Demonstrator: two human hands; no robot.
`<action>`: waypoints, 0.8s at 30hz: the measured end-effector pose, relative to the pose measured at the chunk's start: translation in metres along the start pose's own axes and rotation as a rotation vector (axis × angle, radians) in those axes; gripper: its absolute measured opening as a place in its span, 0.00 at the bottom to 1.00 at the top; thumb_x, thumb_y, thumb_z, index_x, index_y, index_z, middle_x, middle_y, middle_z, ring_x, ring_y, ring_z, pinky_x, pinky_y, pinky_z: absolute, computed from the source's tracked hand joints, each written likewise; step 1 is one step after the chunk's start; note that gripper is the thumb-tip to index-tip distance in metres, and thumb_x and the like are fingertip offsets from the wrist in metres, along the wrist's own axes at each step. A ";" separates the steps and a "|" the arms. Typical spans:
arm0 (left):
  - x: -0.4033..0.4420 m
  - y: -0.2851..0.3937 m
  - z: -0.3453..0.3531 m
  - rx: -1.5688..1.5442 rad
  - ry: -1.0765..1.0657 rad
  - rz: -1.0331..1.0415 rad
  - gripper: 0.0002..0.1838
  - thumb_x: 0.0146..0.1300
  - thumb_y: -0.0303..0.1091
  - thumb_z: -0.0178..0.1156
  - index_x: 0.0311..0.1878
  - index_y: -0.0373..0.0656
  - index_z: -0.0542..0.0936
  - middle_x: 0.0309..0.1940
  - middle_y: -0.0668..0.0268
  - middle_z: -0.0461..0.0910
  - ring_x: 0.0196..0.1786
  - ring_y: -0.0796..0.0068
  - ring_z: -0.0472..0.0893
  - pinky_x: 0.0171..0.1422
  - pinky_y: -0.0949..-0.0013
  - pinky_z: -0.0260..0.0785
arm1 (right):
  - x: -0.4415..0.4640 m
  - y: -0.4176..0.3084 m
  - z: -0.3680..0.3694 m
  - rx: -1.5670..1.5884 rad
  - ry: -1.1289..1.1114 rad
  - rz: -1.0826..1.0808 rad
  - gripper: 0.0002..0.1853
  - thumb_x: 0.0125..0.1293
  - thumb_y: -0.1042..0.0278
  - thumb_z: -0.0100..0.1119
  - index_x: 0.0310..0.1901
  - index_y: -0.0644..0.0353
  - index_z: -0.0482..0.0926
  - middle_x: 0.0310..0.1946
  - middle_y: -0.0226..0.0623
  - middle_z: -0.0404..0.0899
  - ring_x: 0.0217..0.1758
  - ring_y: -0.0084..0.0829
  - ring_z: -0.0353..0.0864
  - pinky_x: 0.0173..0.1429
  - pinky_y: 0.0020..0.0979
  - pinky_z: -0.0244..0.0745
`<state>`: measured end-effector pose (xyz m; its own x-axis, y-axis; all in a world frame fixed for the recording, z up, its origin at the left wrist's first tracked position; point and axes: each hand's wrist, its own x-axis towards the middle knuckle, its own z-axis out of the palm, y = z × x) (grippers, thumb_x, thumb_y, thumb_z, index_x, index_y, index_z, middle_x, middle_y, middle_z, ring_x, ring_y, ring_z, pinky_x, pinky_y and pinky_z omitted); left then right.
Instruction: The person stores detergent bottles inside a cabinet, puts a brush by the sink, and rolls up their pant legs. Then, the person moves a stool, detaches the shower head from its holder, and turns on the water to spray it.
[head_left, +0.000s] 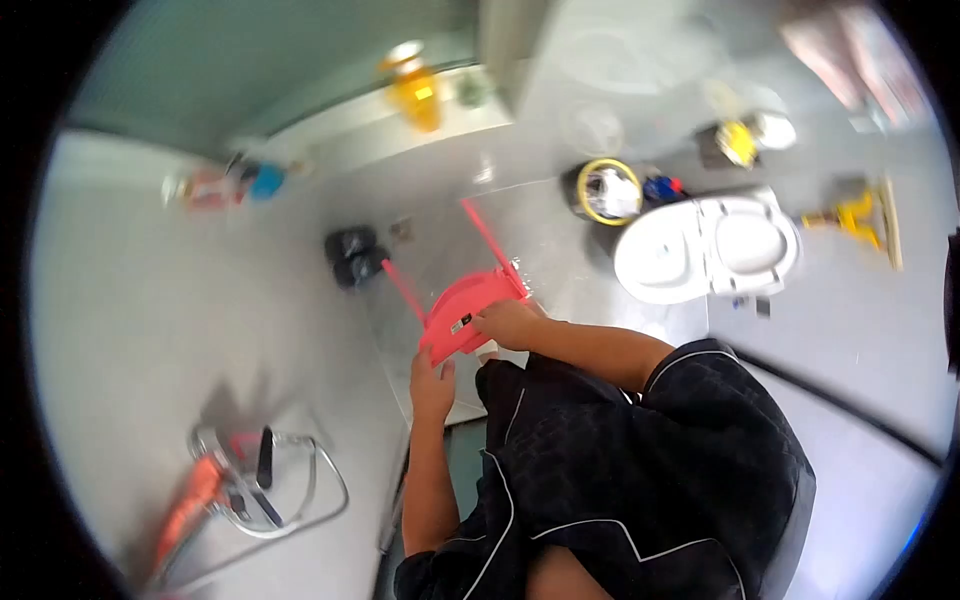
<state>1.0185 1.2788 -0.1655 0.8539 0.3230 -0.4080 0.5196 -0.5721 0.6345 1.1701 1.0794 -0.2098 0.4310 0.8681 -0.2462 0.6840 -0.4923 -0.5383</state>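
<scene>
A pink plastic stool (480, 292), with two thin legs pointing away from me and a small dark-and-white label on it, is in front of my body. My left hand (431, 388) grips its near left edge, thumb and fingers around the rim. On its near right side my right hand (508, 323) has hold of the stool, fingers bent over it by the label. The undersides of both hands are hidden, and motion blurs the picture a little.
Dark slippers (354, 256) lie against the left wall. A white toilet (660, 255) stands to the right, beside a yellow-rimmed bin (609, 191). A yellow-handled squeegee (860, 220) is farther right. A yellow bottle (415, 95) stands on the ledge; a shower fixture (265, 480) is at lower left.
</scene>
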 end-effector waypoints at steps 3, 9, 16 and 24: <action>0.012 0.032 -0.006 -0.123 -0.162 0.065 0.30 0.69 0.37 0.63 0.70 0.32 0.69 0.65 0.41 0.73 0.68 0.46 0.74 0.71 0.54 0.67 | -0.059 0.003 -0.028 -0.017 0.084 0.136 0.10 0.58 0.70 0.60 0.43 0.59 0.80 0.42 0.41 0.84 0.48 0.46 0.86 0.49 0.45 0.81; 0.009 0.080 -0.012 -0.198 -0.209 0.311 0.26 0.76 0.36 0.58 0.71 0.33 0.69 0.65 0.47 0.75 0.64 0.61 0.78 0.66 0.61 0.71 | -0.207 -0.046 -0.080 0.024 0.515 0.449 0.11 0.56 0.70 0.61 0.42 0.58 0.79 0.35 0.42 0.84 0.40 0.50 0.85 0.44 0.46 0.80; 0.026 0.103 0.022 -0.134 -0.557 0.415 0.23 0.75 0.36 0.59 0.67 0.31 0.73 0.57 0.51 0.81 0.59 0.64 0.81 0.65 0.64 0.71 | -0.369 -0.114 -0.095 0.094 1.002 0.992 0.09 0.66 0.62 0.63 0.38 0.57 0.77 0.32 0.48 0.81 0.39 0.54 0.83 0.42 0.50 0.77; 0.033 0.111 0.085 0.022 -0.796 0.394 0.22 0.73 0.35 0.62 0.65 0.33 0.74 0.50 0.59 0.83 0.49 0.73 0.82 0.52 0.70 0.75 | -0.538 -0.174 -0.093 0.304 1.531 1.699 0.15 0.66 0.60 0.67 0.37 0.65 0.76 0.29 0.54 0.80 0.35 0.56 0.81 0.39 0.47 0.74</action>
<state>1.1017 1.1620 -0.1641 0.6930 -0.5159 -0.5035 0.1848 -0.5480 0.8158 0.8739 0.6926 0.0912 0.3902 -0.9193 0.0515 -0.6664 -0.3206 -0.6731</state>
